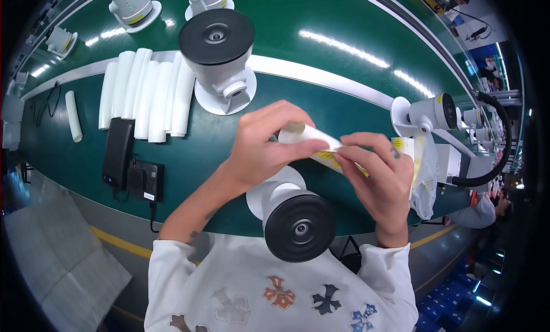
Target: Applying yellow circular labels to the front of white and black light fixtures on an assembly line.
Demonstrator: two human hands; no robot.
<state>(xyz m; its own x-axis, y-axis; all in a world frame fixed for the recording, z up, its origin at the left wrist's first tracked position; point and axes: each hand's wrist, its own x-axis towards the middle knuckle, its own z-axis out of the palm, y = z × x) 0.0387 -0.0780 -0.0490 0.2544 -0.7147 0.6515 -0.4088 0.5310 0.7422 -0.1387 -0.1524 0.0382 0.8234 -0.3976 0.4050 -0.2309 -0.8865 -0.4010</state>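
Both hands meet above the near edge of the green desk (pixel 321 63), holding a rolled white paper tube (pixel 306 135) between them. The left hand (pixel 260 146) curls around the tube's open end, thumb and fingers pinching it. The right hand (pixel 381 177) pinches the other end, fingertips pressed on a yellow sticker (pixel 327 155) on the tube. Just below the hands, at the near edge, stands a white security camera (pixel 295 214) with its round black face toward the person. A second, larger camera of the same kind (pixel 220 51) stands on its round base further in, beside the white stripe (pixel 321 75) that runs across the desk. Left of it lies a row of white tubes (pixel 146 94) packed side by side, with a single tube (pixel 73 115) apart near the left edge. A black power adapter (pixel 117 151) and a black socket box (pixel 145 182) lie near the front left. A small white camera (pixel 427 114) stands by the right edge, with a white plastic bag (pixel 425 180) just beside it.
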